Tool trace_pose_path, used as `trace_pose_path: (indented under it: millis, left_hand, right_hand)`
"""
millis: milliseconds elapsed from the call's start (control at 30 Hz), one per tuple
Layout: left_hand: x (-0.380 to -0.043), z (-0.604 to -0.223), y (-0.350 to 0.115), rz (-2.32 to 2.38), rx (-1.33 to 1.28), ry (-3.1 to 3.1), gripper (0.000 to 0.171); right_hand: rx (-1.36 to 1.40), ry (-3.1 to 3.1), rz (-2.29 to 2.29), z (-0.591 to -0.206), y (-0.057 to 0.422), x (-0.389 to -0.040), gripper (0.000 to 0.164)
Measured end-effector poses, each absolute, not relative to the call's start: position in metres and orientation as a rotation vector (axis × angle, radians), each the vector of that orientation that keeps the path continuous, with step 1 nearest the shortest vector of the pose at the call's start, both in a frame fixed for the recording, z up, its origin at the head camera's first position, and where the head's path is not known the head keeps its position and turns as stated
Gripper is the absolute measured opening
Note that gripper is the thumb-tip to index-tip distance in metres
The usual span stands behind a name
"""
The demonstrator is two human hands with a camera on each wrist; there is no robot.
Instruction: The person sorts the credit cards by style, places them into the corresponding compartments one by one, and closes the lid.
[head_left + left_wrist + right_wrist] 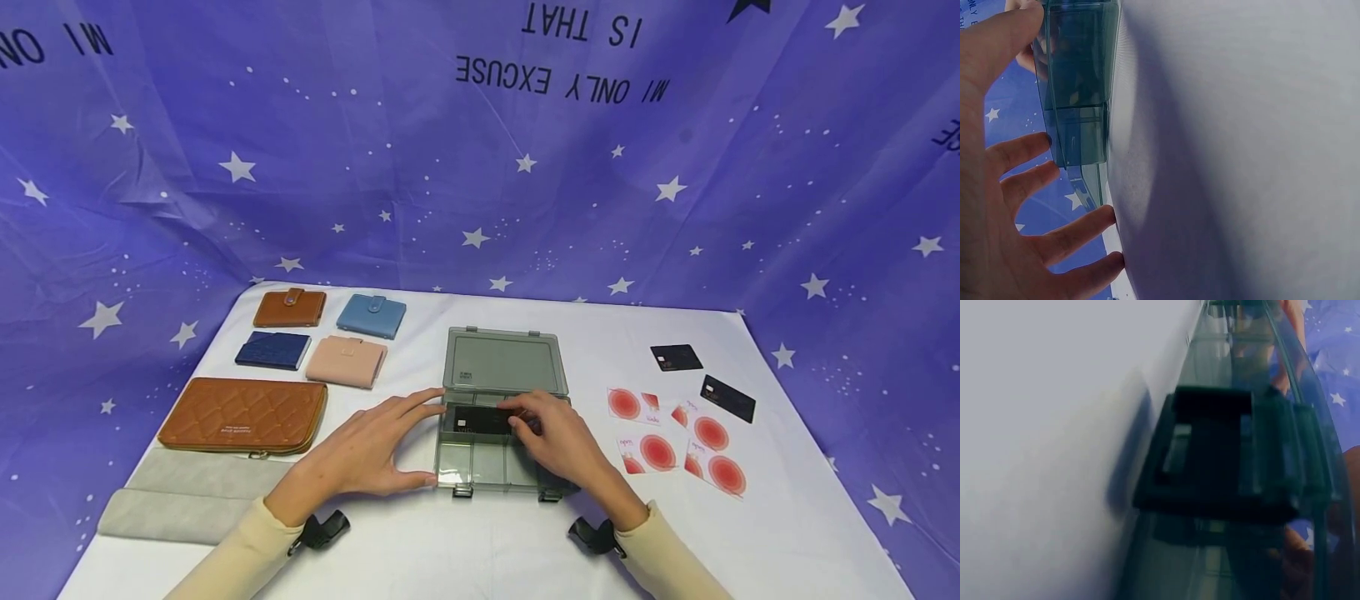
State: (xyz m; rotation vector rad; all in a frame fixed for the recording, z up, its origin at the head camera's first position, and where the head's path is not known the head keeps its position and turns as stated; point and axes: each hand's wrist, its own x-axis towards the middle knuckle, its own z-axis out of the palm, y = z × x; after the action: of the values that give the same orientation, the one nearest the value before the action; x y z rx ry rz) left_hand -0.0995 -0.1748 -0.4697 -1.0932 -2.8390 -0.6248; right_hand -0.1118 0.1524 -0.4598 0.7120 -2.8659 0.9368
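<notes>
While a purple-blue, star-printed fabric backdrop (420,221) hangs behind it, the white cloth-covered table (487,554) carries the work: a smoky-grey, see-through plastic box (488,462) with compartments, its hinged lid (504,360) folded back. To the box's left lie a folded, soft-looking grey piece (195,504), a long brown quilted zip wallet (243,417) next to it, and four small wallets coloured pink (347,367), brown (281,311), blue (371,318) and navy (272,351).

The left hand (367,450) grips nothing; its fingers are spread, touching the box's left side. The right hand (558,437) pinches the right end of a flat black rectangular card (483,421), which lies over the compartments. Judging by the layout, the work is only partly done: this card is at the box, while four white cards printed with red circles (657,452) and two more black cards (677,357) lie apart from it on the right.

Upside-down capitals on the backdrop include "IS THAT" and "ONLY EXCUSE". One loose black card seems to read "VIP"; lettering on the lid, long wallet and printed cards is too small to make out.
</notes>
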Motion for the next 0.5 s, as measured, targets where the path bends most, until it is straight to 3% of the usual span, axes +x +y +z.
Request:
trace_pose_path:
  millis: [267, 500]
  left_hand:
    - [-0.100, -0.470, -0.175, -0.628, -1.095, -2.839, 0.093]
    - [-0.100, -0.471, -0.175, -0.631, -1.095, -2.827, 0.092]
  right_hand:
    - [0.741, -2.919, 0.885, -0.464, 0.143, -0.104, 0.040]
    - [0.757, -2.945, 0.764, -0.464, 0.139, -0.101, 0.039]
